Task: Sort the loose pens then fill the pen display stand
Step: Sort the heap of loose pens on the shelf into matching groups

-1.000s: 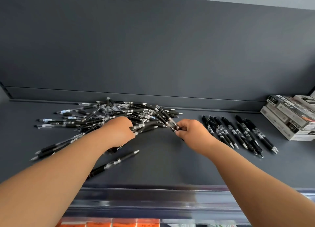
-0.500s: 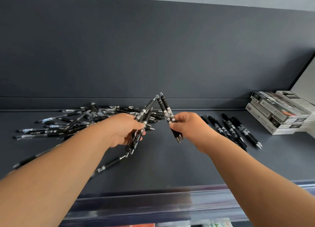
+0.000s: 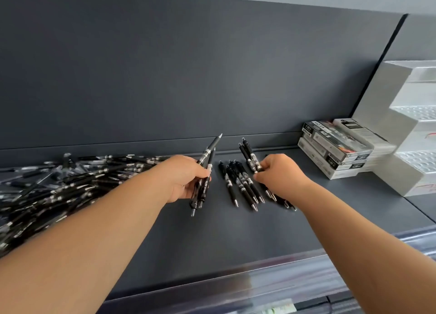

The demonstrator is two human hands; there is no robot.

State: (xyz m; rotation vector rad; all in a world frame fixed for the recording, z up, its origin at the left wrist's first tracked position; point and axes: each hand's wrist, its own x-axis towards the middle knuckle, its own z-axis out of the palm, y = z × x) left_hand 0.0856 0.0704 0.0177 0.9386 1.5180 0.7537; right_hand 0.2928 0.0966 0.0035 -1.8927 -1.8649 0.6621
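The left hand (image 3: 181, 179) is squeezing a few black click pens (image 3: 205, 172). The right hand (image 3: 278, 172) is pinching two black pens (image 3: 249, 155) over the neat row of sorted black pens (image 3: 240, 184). The big messy pile of black pens (image 3: 70, 181) is lying to the left on the dark grey shelf (image 3: 212, 231). Stacked pen boxes (image 3: 335, 148) are sitting beside the white stepped display stand (image 3: 405, 115).

Lighting: soft, even, dim; faint shadows. Blur: pen pile (image 3: 59, 184) at 9 o'clock. Wide-angle bending at edges
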